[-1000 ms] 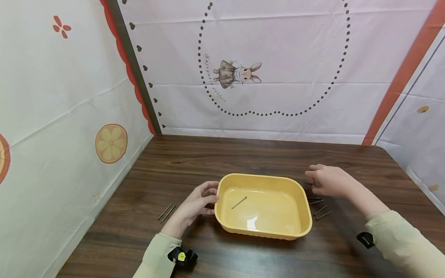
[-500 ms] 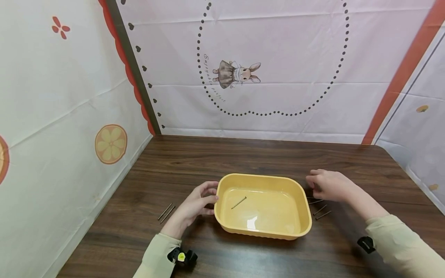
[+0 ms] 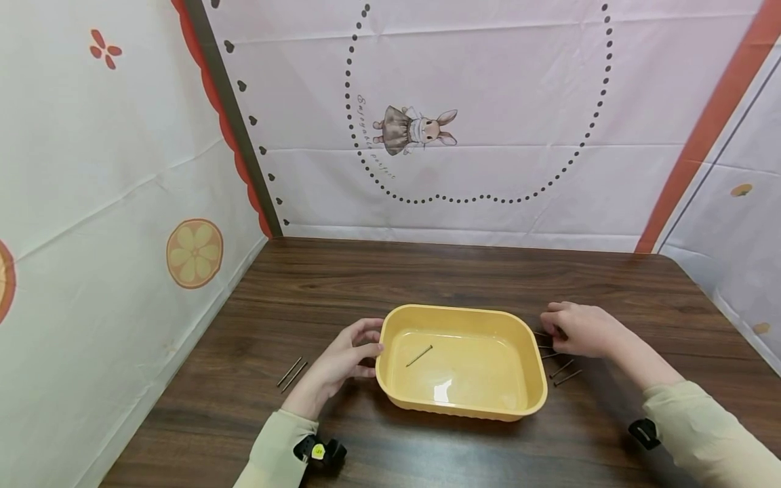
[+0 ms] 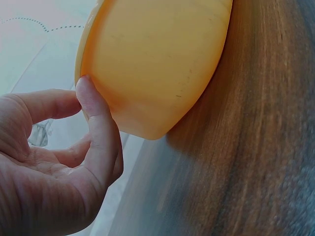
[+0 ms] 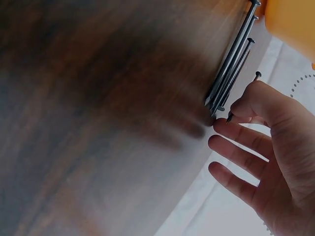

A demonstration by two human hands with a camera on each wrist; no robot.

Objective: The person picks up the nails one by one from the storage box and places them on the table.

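Observation:
A yellow rectangular tub (image 3: 454, 407) stands on the table with one nail (image 3: 419, 356) lying inside. My left hand (image 3: 338, 359) holds the tub's left end, thumb and fingertips at its rim; the left wrist view shows these fingertips against the tub wall (image 4: 157, 59). To the right of the tub, my right hand (image 3: 582, 330) is low over the table. In the right wrist view it pinches a nail (image 5: 258, 75) between thumb and index finger, the head and point sticking out. Several more nails (image 5: 236, 56) lie side by side close to those fingertips.
Two nails (image 3: 292, 374) lie on the dark wooden table (image 3: 378, 271) left of my left hand. Printed cloth (image 3: 518, 88) hangs behind the table and at both sides. A black wrist device (image 3: 320, 451) is on the left sleeve.
My right hand has moved slightly down and toward me, closer over the nails beside the tub. The left hand and tub have stayed in place.

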